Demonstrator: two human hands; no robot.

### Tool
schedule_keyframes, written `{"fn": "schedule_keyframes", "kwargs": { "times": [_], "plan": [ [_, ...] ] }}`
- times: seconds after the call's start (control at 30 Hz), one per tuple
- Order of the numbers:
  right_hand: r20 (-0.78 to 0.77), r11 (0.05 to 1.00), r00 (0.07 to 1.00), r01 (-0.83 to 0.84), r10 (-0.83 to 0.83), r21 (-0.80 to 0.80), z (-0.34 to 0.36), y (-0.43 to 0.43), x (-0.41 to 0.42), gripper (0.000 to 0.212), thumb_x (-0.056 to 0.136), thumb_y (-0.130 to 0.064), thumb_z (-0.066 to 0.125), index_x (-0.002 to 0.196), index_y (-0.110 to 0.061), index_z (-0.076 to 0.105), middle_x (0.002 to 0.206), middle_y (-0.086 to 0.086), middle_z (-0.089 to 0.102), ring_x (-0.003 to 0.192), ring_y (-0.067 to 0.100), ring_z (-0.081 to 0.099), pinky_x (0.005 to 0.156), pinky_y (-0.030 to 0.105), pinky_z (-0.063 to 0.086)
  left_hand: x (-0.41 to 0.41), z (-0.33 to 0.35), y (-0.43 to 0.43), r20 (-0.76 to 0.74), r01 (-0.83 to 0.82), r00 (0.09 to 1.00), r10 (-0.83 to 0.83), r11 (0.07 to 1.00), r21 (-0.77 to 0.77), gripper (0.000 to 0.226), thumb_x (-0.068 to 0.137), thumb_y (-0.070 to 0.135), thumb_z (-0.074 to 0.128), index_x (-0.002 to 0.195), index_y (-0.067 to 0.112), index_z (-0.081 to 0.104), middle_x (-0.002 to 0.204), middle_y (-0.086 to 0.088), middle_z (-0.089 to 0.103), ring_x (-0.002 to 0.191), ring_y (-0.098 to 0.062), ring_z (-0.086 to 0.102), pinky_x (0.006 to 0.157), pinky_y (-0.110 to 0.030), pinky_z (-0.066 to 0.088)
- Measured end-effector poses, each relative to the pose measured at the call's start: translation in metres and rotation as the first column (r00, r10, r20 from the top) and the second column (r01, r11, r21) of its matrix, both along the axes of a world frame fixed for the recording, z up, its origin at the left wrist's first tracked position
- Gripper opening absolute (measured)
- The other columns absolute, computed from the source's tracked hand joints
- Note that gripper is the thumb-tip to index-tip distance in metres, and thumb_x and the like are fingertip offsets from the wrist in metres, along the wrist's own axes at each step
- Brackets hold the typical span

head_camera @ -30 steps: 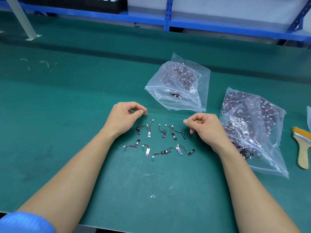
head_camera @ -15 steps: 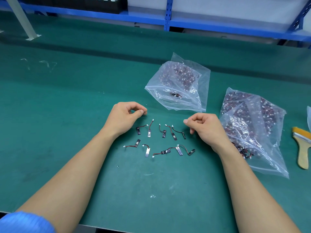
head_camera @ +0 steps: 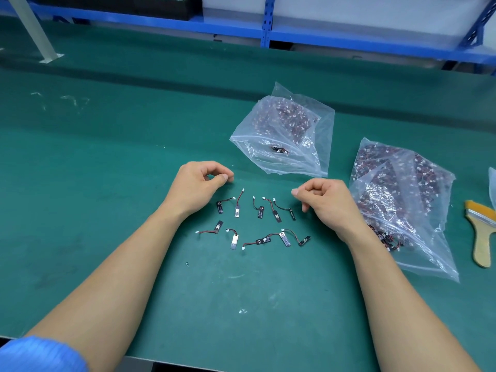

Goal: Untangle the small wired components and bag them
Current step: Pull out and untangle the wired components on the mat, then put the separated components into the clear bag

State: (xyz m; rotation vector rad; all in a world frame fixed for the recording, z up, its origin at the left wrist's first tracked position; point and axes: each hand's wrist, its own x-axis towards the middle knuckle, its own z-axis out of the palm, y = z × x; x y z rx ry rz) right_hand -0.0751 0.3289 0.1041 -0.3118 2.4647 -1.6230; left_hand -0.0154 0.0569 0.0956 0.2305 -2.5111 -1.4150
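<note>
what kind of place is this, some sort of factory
Most likely an electronics assembly or packing bench in a factory: a green bench mat, blue metal shelving behind it, and two clear bags stuffed with small wired parts, with more of them laid out loose in rows.

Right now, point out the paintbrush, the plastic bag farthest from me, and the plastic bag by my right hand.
paintbrush (head_camera: 481,244): head view, on its wooden handle.
far plastic bag (head_camera: 284,130): head view, on the middle of its clear front.
near plastic bag (head_camera: 410,191): head view, on the middle, over the components inside.
</note>
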Motion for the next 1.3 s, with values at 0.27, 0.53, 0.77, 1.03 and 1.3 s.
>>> {"fn": "schedule_keyframes", "kwargs": {
  "times": [0.27,0.53,0.77,1.03,1.3],
  "plan": [
    [0.0,1.0,1.0,0.0,0.0,0.003,0.0,-0.001,-0.002,0.02,0.087,-0.025,0.077,0.07,-0.017,0.07,0.051,-0.003,0.062,0.043,0.005,0.042,0.045,0.01,0.034,0.0,-0.001,0.001,0.01,-0.005,1.0,0.005,1.0,-0.012,0.017,0.094,0.023,0.064,0.086,0.033,0.075,0.087,0.024,0.074,0.06,-0.011,0.044,0.07,-0.028,0.046],
    [-0.008,1.0,1.0,-0.014,0.014,0.003,0.0,-0.001,0.001,0.02,0.088,-0.024,0.076,0.071,-0.016,0.069,0.051,-0.004,0.062,0.044,0.006,0.043,0.044,0.012,0.034,0.007,-0.002,0.002,0.011,-0.017,1.0,0.017,1.0,-0.021,0.019,0.094,0.021,0.064,0.085,0.034,0.075,0.087,0.022,0.074,0.062,-0.011,0.047,0.071,-0.029,0.046],
    [-0.003,1.0,1.0,-0.013,0.013,-0.015,0.002,0.0,0.001,0.02,0.089,-0.025,0.075,0.072,-0.015,0.07,0.053,-0.003,0.064,0.048,0.008,0.045,0.048,0.014,0.037,0.026,0.001,0.012,0.001,-0.022,1.0,0.022,0.999,-0.037,0.016,0.095,0.025,0.064,0.103,0.037,0.072,0.102,0.01,0.072,0.079,-0.002,0.057,0.078,-0.023,0.045],
    [0.015,0.996,1.0,0.015,-0.014,-0.088,-0.001,-0.004,-0.003,0.027,0.094,-0.035,0.066,0.076,-0.017,0.072,0.052,-0.003,0.063,0.048,0.007,0.041,0.049,0.016,0.035,0.043,-0.003,0.078,0.24,0.366,0.93,-0.279,0.777,-0.511,0.106,0.067,0.094,0.039,0.156,0.038,0.025,0.164,0.017,0.015,0.152,-0.002,0.005,0.125,-0.034,0.009],
    [0.058,0.975,0.997,0.058,-0.047,-0.213,-0.002,-0.004,-0.007,0.033,0.098,-0.042,0.061,0.08,-0.016,0.07,0.047,-0.005,0.056,0.042,0.007,0.047,0.044,0.012,0.035,0.016,-0.008,0.135,0.026,0.281,0.949,-0.315,0.804,-0.524,0.054,0.085,0.058,0.066,0.126,0.023,0.063,0.126,0.006,0.052,0.118,-0.014,0.04,0.106,-0.032,0.037]
  ]
}}
